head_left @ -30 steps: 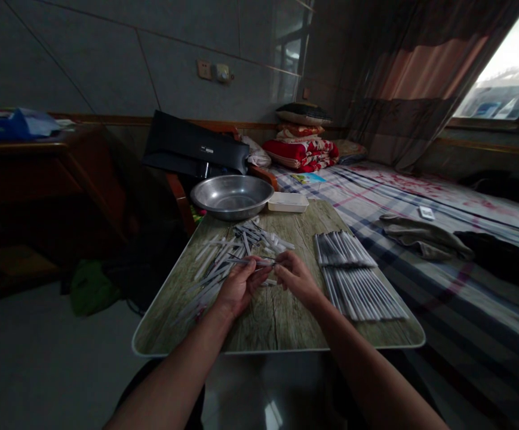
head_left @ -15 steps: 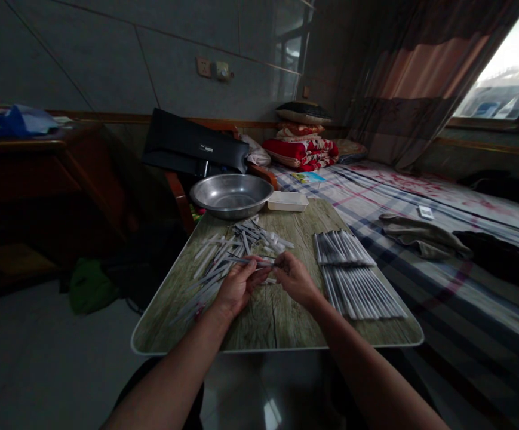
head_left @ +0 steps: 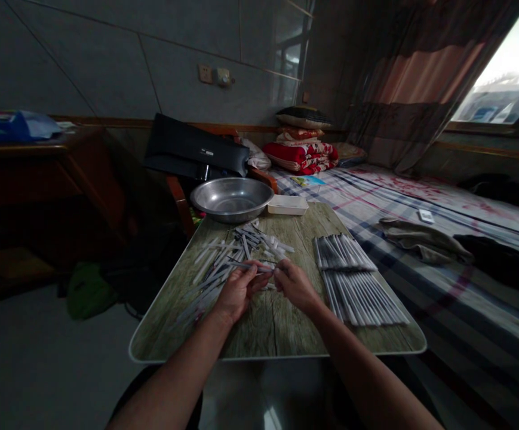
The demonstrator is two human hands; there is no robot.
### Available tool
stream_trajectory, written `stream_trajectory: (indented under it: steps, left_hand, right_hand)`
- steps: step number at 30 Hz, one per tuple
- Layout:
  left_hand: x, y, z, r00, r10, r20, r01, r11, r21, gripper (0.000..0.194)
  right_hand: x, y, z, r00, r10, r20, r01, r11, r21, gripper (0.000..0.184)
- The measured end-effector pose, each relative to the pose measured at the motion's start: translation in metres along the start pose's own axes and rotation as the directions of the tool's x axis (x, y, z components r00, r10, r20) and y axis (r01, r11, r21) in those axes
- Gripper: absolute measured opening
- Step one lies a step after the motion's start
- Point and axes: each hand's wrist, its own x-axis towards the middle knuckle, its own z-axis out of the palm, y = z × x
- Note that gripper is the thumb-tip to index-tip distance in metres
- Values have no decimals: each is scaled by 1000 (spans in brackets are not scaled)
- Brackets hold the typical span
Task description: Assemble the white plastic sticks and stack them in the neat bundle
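Note:
My left hand (head_left: 237, 291) and my right hand (head_left: 294, 285) meet over the middle of a small wood-grain table (head_left: 277, 322). Both pinch one thin pale stick (head_left: 259, 268) held level between them, fingers closed on its two ends. Just beyond and left of my hands lies a loose heap of the same pale sticks (head_left: 227, 257). To the right, a neat stack of sticks (head_left: 353, 278) lies side by side in rows near the table's right edge.
A metal basin (head_left: 231, 198) and a white shallow tray (head_left: 287, 204) stand at the table's far edge. A bed with a plaid cover (head_left: 420, 215), folded blankets (head_left: 304, 154) and a grey cloth (head_left: 424, 239) lies on the right. A dark desk (head_left: 39, 173) is on the left.
My hands have stayed together on the stick and shifted slightly toward me; the view has tilted a little. The heaps on the table have not moved.

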Motion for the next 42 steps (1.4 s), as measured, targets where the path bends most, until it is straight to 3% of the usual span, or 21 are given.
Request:
stream_trajectory:
  steps: [4, 9, 19, 21, 24, 26, 30, 32, 35, 42]
  left_hand:
    - [-2, 1, 1, 1000, -3, 11, 2, 1000, 11, 14]
    - [-2, 2, 2, 1000, 6, 0, -6, 1000, 24, 15]
    - [-5, 5, 2, 1000, -4, 23, 2, 997, 80, 18]
    - [-3, 8, -1, 1000, 31, 3, -31, 997, 74, 16]
    - [2, 12, -8, 992, 100, -76, -98, 995, 35, 17]
    - [4, 14, -13, 983, 119, -138, -116, 993, 28, 20]
    - [3, 15, -17, 986, 91, -142, -83, 994, 64, 29]
    - [1, 15, -16, 993, 66, -95, -57, 993, 103, 32]
    - [-3, 16, -14, 999, 28, -38, -21, 987, 162, 34]
    - [-9, 13, -10, 989, -84, 125, 47, 960, 274, 34]
  right_hand:
    - [1, 6, -1, 997, 29, 67, -36, 994, 104, 39]
    - [1, 15, 2, 997, 55, 46, -62, 981, 181, 22]
    - [-6, 15, 6, 971, 134, 199, -207, 886, 416, 28]
    - [-3, 18, 3, 973, 143, 179, -196, 925, 325, 30]
    - [5, 26, -4, 995, 103, 7, -103, 993, -55, 28]
    - [10, 31, -7, 998, 17, -61, -38, 931, -364, 23]
    - [10, 36, -5, 996, -77, 49, 88, 696, -713, 39]
    - [8, 36, -1, 995, -44, 87, 96, 616, -782, 44]
    - [6, 34, 3, 996, -8, 94, 82, 568, -819, 40]
    - [3, 36, -8, 997, -46, 65, 79, 607, -790, 25]
